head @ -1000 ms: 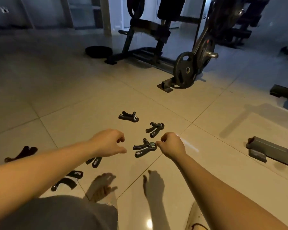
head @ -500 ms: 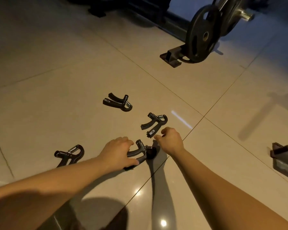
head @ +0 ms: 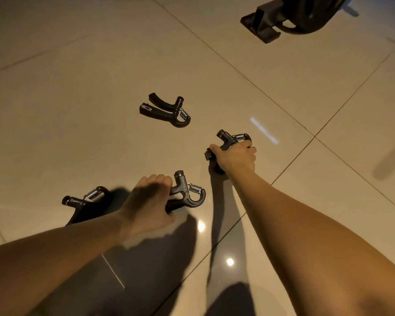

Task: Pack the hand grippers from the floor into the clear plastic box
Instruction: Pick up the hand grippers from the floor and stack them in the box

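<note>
Several black hand grippers with steel springs lie on the beige tiled floor. My left hand (head: 149,201) grips the handles of one hand gripper (head: 188,193), whose spring end sticks out to the right. My right hand (head: 236,159) is curled round the handles of a second hand gripper (head: 233,137), head pointing away from me. A third hand gripper (head: 167,111) lies loose further out, left of centre. A fourth (head: 84,201) lies on the floor just left of my left forearm, partly in shadow. The clear plastic box is out of view.
The black foot of a weight machine (head: 262,27) and the edge of a weight plate (head: 310,19) stand at the top right. Tile joints cross the floor diagonally. My shadow falls across the tiles near the bottom.
The view dropped closer to the floor. My left hand closed round the near gripper's handles, and my right hand took hold of the gripper it was reaching for.
</note>
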